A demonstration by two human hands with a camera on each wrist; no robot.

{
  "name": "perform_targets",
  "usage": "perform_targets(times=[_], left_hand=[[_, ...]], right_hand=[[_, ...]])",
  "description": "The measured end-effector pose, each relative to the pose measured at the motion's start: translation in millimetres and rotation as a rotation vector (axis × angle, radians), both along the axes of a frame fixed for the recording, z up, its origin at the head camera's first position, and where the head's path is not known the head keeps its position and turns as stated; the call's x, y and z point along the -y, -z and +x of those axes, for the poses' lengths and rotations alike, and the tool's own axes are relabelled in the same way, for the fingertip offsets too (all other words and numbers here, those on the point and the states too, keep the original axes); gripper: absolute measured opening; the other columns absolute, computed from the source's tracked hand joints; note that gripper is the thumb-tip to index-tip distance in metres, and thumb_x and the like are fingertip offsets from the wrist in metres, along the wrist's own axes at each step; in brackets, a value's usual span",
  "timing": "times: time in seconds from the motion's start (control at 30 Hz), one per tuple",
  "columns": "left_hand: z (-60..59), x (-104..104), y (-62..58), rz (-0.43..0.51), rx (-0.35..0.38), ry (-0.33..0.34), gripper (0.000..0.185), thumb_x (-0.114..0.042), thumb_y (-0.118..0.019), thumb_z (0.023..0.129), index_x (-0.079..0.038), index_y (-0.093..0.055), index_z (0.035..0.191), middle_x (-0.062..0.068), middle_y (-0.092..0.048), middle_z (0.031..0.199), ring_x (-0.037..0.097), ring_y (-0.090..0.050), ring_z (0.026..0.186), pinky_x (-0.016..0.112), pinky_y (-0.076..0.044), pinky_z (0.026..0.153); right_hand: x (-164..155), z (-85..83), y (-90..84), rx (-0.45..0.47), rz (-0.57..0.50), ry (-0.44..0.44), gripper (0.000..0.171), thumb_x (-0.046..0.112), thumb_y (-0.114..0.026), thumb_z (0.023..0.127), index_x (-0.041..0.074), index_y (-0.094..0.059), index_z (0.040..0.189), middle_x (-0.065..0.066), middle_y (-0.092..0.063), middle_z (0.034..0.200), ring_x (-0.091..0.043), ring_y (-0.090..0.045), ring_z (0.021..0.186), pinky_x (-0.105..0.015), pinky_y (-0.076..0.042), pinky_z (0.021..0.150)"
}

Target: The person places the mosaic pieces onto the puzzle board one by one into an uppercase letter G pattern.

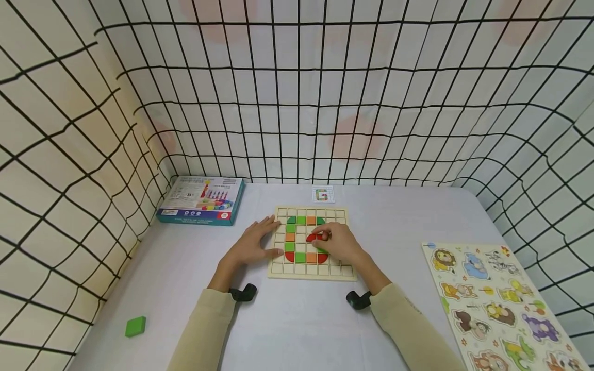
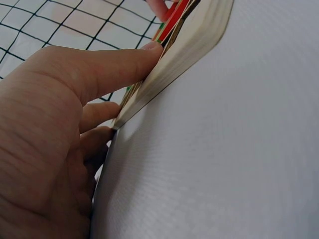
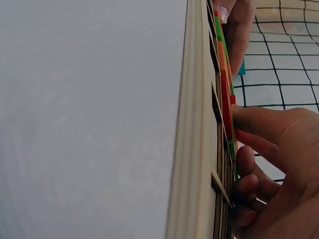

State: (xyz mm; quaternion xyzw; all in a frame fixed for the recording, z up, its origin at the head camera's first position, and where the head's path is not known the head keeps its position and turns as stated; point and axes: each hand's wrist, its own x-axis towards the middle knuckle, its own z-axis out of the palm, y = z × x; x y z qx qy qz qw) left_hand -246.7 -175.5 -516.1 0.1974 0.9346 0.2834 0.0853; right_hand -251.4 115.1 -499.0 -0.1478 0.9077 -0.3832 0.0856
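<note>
Pinching red piece (image 1: 317,237) | right hand (image 1: 340,243) | left hand (image 1: 254,245) steadies board (image 1: 341,270)

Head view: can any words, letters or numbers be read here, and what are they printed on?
"G": a big letter in green and orange squares on the small card behind the wooden grid board.
Blue box by the left wall: printed text on its lid, too small and blurred to read.
Animal puzzle board at right: pictures only, no legible words.
Wrist views: no text visible.
</note>
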Motion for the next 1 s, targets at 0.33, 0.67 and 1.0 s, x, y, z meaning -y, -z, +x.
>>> perform_targets(times=[0.33,0.67,1.0], left_hand=[[-0.3,-0.8,-0.4,0.012,0.001,0.008,0.087,-0.050,-0.072,0.088,-0.017,-0.038,0.161,0.006,-0.023,0.172,0.026,-0.015,0.162,0.051,-0.008,0.132],[0.5,0.6,-1.6,0.022,0.005,0.004,0.088,-0.049,-0.074,0.087,-0.017,-0.038,0.160,0.006,-0.024,0.172,0.027,-0.016,0.161,0.051,-0.009,0.132],[3.1,9.4,-13.0,0.062,0.090,-0.087,0.083,-0.044,-0.076,0.089,-0.021,-0.040,0.160,0.006,-0.035,0.168,0.031,-0.028,0.158,0.056,-0.024,0.128]], right_hand=[[-1.5,0.9,0.3,0.003,0.007,0.005,0.027,0.023,-0.078,0.093,0.016,-0.077,0.118,0.000,-0.056,0.077,-0.015,-0.046,0.070,-0.027,-0.038,0.063],[-23.6,-3.7,-5.9,-0.012,-0.090,-0.019,0.031,0.021,-0.076,0.094,0.008,-0.074,0.122,-0.002,-0.059,0.084,-0.015,-0.050,0.072,-0.026,-0.042,0.064],[-101.8,-9.7,-33.5,-0.097,0.059,-0.020,0.051,0.043,-0.062,0.102,0.008,-0.062,0.140,-0.010,-0.068,0.125,-0.026,-0.063,0.110,-0.041,-0.055,0.090]])
